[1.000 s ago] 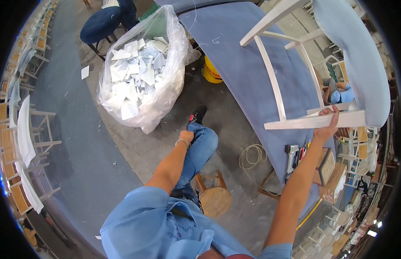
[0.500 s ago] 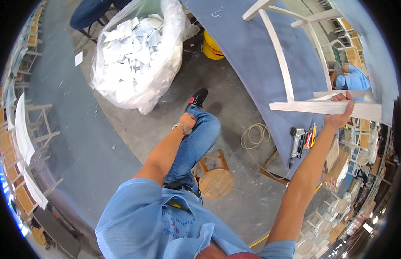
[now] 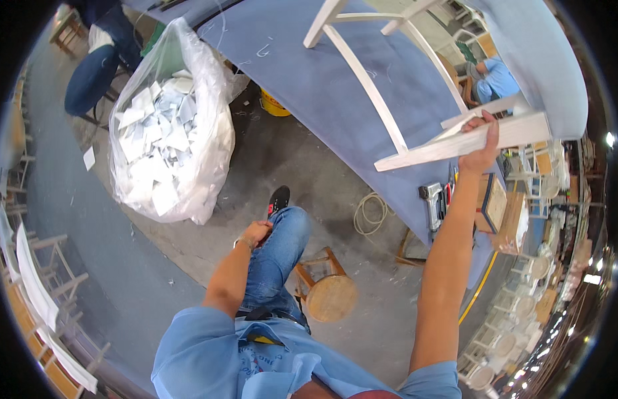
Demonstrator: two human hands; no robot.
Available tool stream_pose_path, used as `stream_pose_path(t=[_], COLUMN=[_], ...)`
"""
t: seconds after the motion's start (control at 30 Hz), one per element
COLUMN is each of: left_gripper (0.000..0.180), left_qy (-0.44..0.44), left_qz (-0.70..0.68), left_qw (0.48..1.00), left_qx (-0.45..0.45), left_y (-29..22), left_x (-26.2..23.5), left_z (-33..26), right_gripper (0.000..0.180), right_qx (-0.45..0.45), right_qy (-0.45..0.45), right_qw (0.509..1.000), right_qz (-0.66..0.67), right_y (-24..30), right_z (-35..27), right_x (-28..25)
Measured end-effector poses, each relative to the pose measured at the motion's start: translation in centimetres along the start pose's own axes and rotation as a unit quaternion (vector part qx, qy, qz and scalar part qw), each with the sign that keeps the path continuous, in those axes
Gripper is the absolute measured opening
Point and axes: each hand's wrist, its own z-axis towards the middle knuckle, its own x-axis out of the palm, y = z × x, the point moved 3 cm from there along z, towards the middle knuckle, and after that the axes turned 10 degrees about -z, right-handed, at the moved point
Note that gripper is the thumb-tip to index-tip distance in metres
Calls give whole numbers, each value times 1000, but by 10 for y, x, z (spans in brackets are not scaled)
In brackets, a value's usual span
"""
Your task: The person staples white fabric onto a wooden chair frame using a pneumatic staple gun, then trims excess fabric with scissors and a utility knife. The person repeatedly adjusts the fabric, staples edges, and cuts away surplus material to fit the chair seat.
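A pale, whitewashed wooden chair [image 3: 365, 86] lies on its side on a blue-covered table [image 3: 282, 56]. My right hand [image 3: 480, 147] is wrapped around its nearest leg, close to the wide end. A light blue-grey curved panel [image 3: 545, 60] adjoins the frame on the right; I cannot tell if it is the seat or back. My left hand [image 3: 257, 233] rests at my bent knee with its fingers curled, and whatever it may hold is hidden. A nail gun [image 3: 431, 203] lies on the table close to my right forearm, beside red-handled tools partly hidden by my arm.
To the left stands a big clear plastic bag [image 3: 216, 143] of white and grey scraps. A round wooden stool [image 3: 332, 298] is near my leg, with a coiled hose [image 3: 370, 214] on the floor. Boxes [image 3: 492, 203] sit right of my arm. Another person [image 3: 498, 80] sits beyond the chair.
My view has swung, so the table, chair and bag appear shifted left. My right hand keeps its grip on the chair leg, and my left hand stays at my knee.
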Motion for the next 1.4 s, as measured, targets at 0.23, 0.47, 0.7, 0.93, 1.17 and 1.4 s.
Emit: stream_pose_path(t=[0.23,0.47,0.7,0.93,1.17,1.4], left_gripper=[29,15,19,10,11,20], left_qy=[-106,351,590,659,680,493], left_qz=[31,-199,-104,-71,-73,-67], left_qw=[946,687,458,384,369,567], left_qx=[303,604,657,643,630,657], left_y=[-63,-324,-388,-434,-458,-469], left_x=[24,175,197,205,226,313], left_z=[-21,-357,-526,-525,-527,-408], right_gripper=[41,41,37,45,47,53], right_qx=[-26,-12,-9,2,-17,35], right_qy=[-21,-33,-61,-82,-83,-106], right_qw=[999,999,998,996,996,993], right_qz=[9,2,10,-43,5,-39], right_y=[4,17,24,20,22,4], right_z=[0,-3,-7,-11,-10,-19], right_x=[6,9,17,15,13,-4])
